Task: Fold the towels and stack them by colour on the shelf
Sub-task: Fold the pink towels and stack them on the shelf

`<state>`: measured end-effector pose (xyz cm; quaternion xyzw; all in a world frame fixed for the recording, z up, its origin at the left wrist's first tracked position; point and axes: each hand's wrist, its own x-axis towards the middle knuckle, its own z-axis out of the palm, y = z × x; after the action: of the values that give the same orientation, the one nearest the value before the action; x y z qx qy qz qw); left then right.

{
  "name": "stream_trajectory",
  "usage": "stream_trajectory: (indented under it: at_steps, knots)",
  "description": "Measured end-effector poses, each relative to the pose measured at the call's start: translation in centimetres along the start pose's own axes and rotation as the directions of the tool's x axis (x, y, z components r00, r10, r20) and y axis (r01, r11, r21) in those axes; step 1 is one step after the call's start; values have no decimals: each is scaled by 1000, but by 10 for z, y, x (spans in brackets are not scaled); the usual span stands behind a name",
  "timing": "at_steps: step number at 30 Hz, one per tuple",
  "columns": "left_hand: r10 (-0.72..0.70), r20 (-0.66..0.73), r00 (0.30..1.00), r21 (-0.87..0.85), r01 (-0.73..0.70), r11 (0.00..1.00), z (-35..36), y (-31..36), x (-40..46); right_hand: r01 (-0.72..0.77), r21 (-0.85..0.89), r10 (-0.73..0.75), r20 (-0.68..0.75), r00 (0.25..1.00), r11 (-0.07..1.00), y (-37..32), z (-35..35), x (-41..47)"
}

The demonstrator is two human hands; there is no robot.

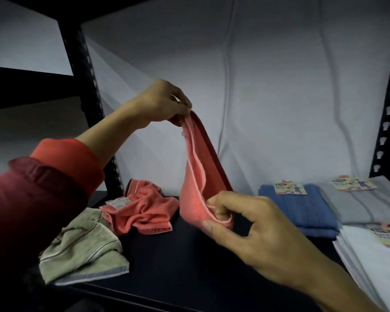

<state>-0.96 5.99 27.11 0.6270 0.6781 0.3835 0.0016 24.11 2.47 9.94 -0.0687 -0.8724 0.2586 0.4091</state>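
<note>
Pink towel held in air above shelf, long axis running from left hand, high, down to right hand, nearer camera. Fingers of both hands pinch opposite ends.

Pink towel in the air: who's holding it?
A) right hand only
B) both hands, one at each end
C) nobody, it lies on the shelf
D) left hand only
B: the left hand pinches the top end of the pink towel and the right hand pinches the bottom end.
</note>
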Motion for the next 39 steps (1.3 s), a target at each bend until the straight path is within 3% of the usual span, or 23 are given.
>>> stream_trajectory:
  at_steps: [3, 8, 13, 17, 23, 28, 31, 34, 39]
  knots:
    - [33, 55, 998, 72, -37, 997, -2, -13, -3, -79, 48, 80, -25, 996, 996, -1, -8, -1]
    - [26, 94, 995, 26, -29, 999, 7, -34, -14, -205, 47, 205, -4, 979, 978, 7, -17, 1]
    - [-57, 66, 996, -29, 59, 998, 14, -43, -19, -239, -9, 235, 220, 947, 971, 5, -14, 1]
    - [-116, 55, 992, -73, 120, 990, 20, -50, -24, -224, -36, 226, 244, 943, 974, 2, -7, 1]
    - [-32, 86, 996, -101, 41, 994, 23, -51, -32, -276, -48, 274, 356, 893, 960, 11, -8, -2]
    - [110, 163, 980, -72, -100, 992, 39, -38, -47, -336, -123, 356, 225, 907, 934, 25, -17, -3]
    - [154, 184, 971, -139, -129, 982, 53, -28, -56, -260, -179, 286, 137, 948, 949, 22, -22, -2]
    - [223, 292, 930, -232, -157, 960, 66, -15, -69, -184, -166, 178, -49, 983, 969, 21, -22, 1]
    - [317, 415, 853, -339, -178, 924, 86, -5, -92, -154, -72, 129, -269, 954, 985, 27, -19, 2]
